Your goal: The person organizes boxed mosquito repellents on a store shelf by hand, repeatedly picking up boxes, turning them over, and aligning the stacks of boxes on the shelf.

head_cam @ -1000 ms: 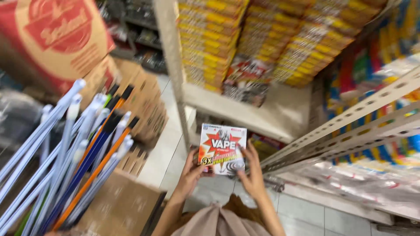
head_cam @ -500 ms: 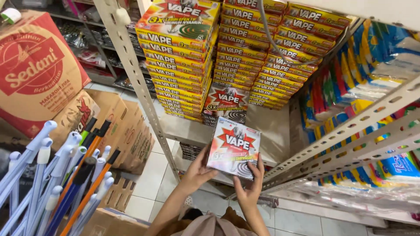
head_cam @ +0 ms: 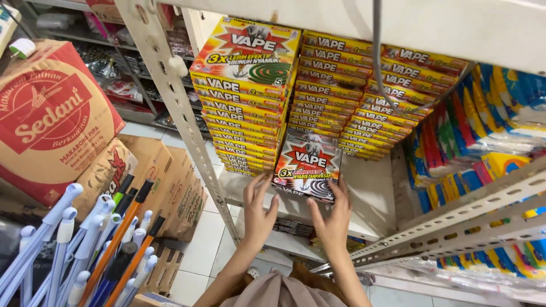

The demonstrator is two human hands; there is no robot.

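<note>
Glossy printed cardboard box (head_cam: 307,167), matt painted metal shelf (head_cam: 369,196), rough brown cartons (head_cam: 170,187)

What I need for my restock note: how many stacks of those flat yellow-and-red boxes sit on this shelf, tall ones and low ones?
Tall stacks of flat boxes: 3
Low stack in front: 1
Total: 4

A flat box (head_cam: 307,170) lies on the shelf (head_cam: 375,199) near its front edge, before the stacks of boxes (head_cam: 296,96) at the back. The left hand (head_cam: 257,213) and right hand (head_cam: 333,219) flank it. Broom handles (head_cam: 85,244) stand left of the shelf, before the cartons (head_cam: 153,187) on the floor.
</note>
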